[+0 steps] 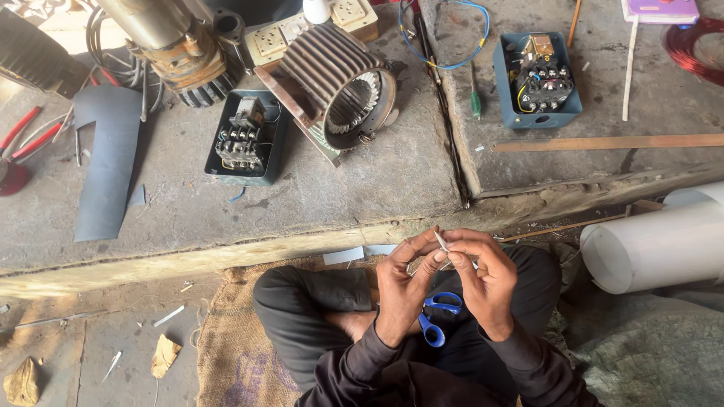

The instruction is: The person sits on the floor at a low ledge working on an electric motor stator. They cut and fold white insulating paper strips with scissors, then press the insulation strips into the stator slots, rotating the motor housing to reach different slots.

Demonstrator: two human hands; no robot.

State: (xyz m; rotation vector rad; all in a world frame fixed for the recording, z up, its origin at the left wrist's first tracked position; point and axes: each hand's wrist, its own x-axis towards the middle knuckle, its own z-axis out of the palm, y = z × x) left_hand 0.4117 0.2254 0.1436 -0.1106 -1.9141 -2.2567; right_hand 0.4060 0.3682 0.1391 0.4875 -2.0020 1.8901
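Note:
I sit cross-legged on a burlap mat (234, 354). My left hand (401, 283) and my right hand (483, 279) are raised together over my lap, fingertips pinching a small pale strip of insulation paper (440, 241) between them. Blue-handled scissors (436, 315) lie in my lap just below the hands. On the stone slab ahead lies a ribbed motor stator housing (339, 83) on its side, its slotted core facing right.
Two blue-green boxes with black contactors, the left box (243, 139) and the right box (539, 79), rest on the slab. A grey sheet (109, 162), red-handled pliers (26, 136), a green screwdriver (476, 102), a wooden stick (611, 142), a copper wire coil (697, 49) and a white roll (656, 245) lie around.

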